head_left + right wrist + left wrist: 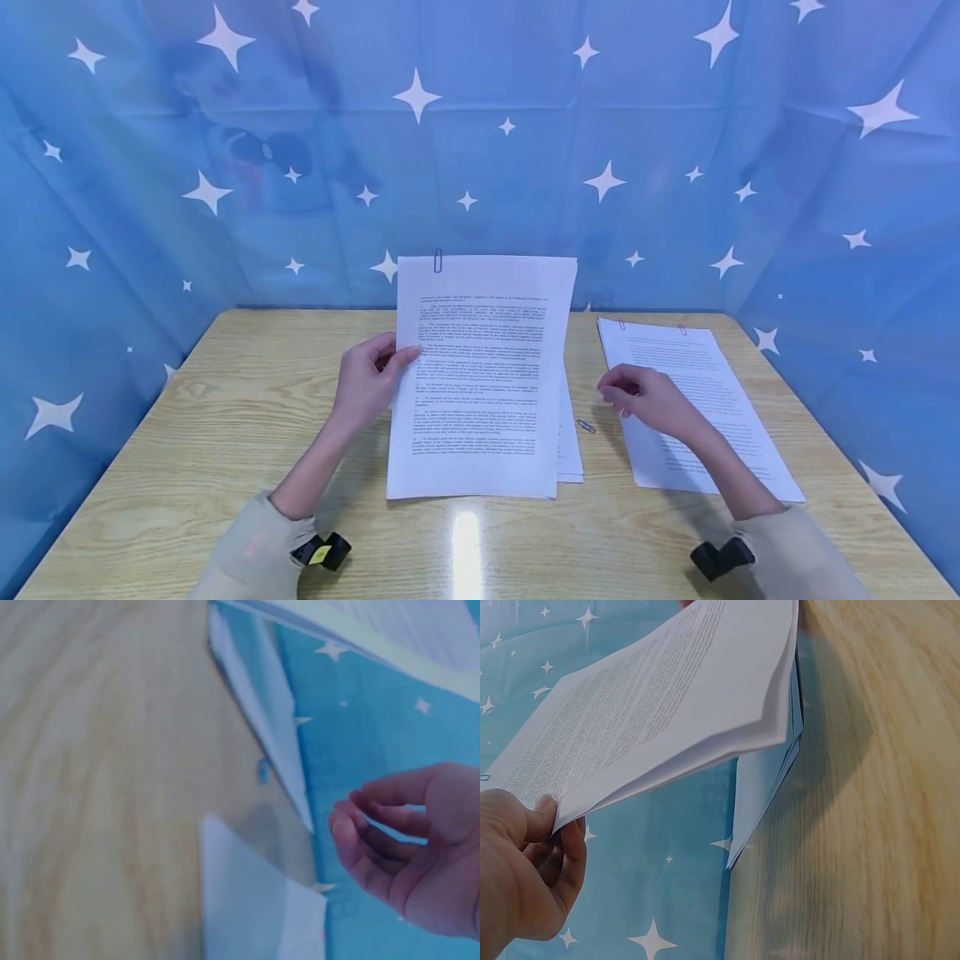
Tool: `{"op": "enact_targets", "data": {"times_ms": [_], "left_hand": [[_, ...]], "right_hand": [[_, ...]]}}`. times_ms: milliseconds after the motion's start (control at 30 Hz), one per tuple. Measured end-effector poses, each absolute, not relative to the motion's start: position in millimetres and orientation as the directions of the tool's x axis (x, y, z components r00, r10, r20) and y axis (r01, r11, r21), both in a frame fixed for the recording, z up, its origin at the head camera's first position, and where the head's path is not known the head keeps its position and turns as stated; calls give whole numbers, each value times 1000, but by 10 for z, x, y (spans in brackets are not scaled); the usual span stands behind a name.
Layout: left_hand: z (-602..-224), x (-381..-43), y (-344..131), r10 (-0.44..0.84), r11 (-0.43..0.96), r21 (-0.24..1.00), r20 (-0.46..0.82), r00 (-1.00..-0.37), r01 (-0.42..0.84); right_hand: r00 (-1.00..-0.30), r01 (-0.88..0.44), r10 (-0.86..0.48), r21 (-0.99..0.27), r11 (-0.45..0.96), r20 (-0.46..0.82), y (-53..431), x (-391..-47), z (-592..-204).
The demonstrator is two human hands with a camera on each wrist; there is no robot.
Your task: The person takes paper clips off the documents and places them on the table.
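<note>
My left hand (369,375) pinches the left edge of a sheaf of printed paper (480,375) between thumb and fingers. The sheaf is raised off the table, its bottom edges slightly fanned in the left wrist view. A blue paper clip (438,261) sits on its top edge, towards the left. Behind the sheaf, more paper (572,450) lies on the table, mostly hidden. To the right, my right hand (651,403) hovers with loosely curled fingers (390,787) and nothing visible in them. Below and left of it lies a loose blue paper clip (586,426).
A second stack of printed paper (697,408) lies at the right, partly under the right forearm. Two pink paper clips, one of them at its left corner (622,326), hold its top edge. A blue star-patterned curtain (480,150) hangs behind the wooden table (300,350).
</note>
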State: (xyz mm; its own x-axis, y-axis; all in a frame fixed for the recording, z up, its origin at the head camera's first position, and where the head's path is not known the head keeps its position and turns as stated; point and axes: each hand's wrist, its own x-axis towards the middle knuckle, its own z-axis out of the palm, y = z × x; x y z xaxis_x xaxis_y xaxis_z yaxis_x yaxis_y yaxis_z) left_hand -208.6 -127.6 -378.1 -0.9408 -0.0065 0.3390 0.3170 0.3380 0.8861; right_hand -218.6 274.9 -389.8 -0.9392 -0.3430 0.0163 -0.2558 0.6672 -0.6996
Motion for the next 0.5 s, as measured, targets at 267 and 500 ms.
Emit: {"op": "enact_targets", "data": {"times_ms": [267, 500], "left_hand": [[-3793, -2093, -1278, -10, 342, 884, 342, -940, 318], [-3811, -2103, -1288, -2, 335, 880, 358, -934, 337]], "right_hand": [[-937, -304, -328, -734, 608, 116, 2717, -2161, -3705], [-940, -325, -282, -745, 583, 190, 2681, -2172, -3527]]}}
